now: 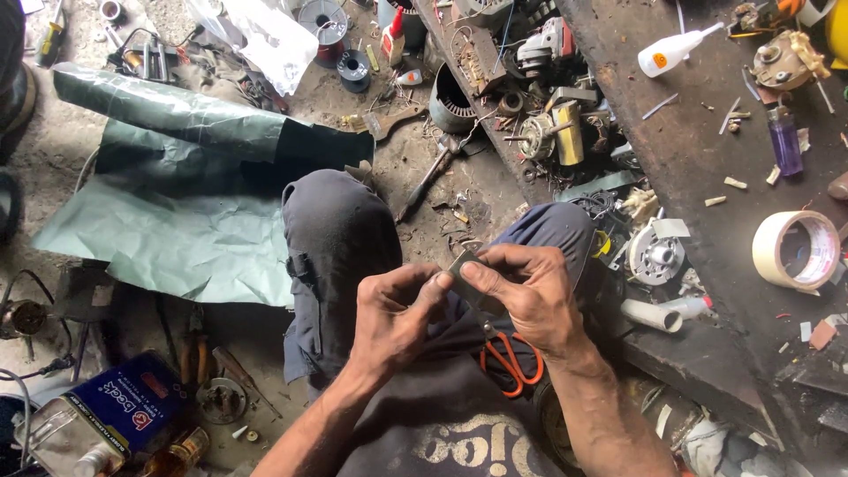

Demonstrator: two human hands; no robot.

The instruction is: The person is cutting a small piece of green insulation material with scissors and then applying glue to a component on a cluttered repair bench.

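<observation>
Over the lap, near centre, both hands meet on a small grey strip (465, 268) of what looks like thin sheet or insulating paper. Left hand (396, 311) is closed down, thumb and forefinger pinching the strip's left edge. Right hand (530, 296) is curled too, its thumb and fingers clamped on the right side, so the strip sits between the two grips, just above the knees (340, 225). Orange-handled scissors (510, 360) lie on the lap right under the right wrist, blades mostly hidden by the hands.

It looks like a fold or crease being worked, and doing that well would mean keeping both pinches close together, edges square, and running the thumbs along the line rather than pressing one spot. Whether the strip is already folded I cannot tell; the fingers cover most of it.

Off to the left on the floor, a big green sheet (168, 221) is spread out, partly rolled at its far edge. On the right the dark bench (698, 177) carries a tape roll (797, 250), a white glue bottle (673, 50) and a purple lighter (784, 143). Between knee and bench sits a clutter of motor parts (555, 128).
</observation>
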